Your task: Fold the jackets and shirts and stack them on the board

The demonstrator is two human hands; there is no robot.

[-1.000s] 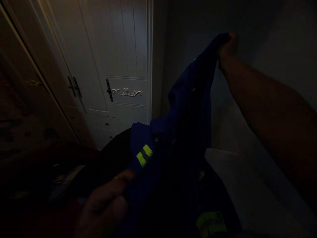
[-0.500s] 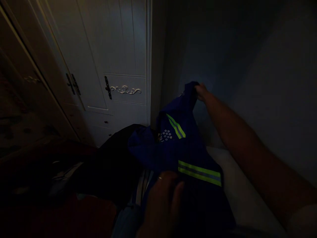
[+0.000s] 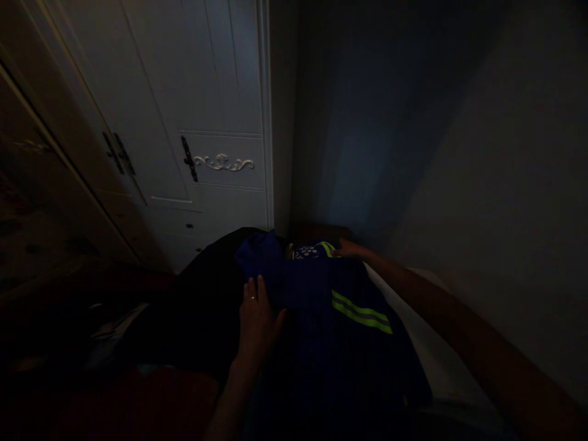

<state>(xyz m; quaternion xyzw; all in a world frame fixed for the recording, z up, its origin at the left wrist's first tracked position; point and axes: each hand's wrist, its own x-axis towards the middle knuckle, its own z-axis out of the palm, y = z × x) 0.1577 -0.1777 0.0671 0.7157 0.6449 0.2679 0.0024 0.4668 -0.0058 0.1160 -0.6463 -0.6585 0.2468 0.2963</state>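
A dark blue jacket [image 3: 307,300] with yellow-green and grey reflective stripes lies spread out in front of me. My left hand [image 3: 257,318], with a ring on one finger, rests at the jacket's left side, fingers apart and holding nothing. At the jacket's far end, by the upper stripe and a patch of pale dots, my right hand [image 3: 350,248] lies on the cloth with its fingers stretched out. The room is very dark, so the near part of the jacket blends into shadow.
A white wardrobe [image 3: 225,98] with dark handles and carved trim stands behind, at the left. A plain wall [image 3: 482,202] rises on the right. Black cloth [image 3: 197,300] is heaped left of the jacket, with dark red fabric [image 3: 151,404] nearer me. Pale cloth [image 3: 436,343] shows at the right.
My right hand has come down from holding the jacket's edge up, and the raised part now lies lower and flatter. My left hand has shifted left and its fingers have spread.
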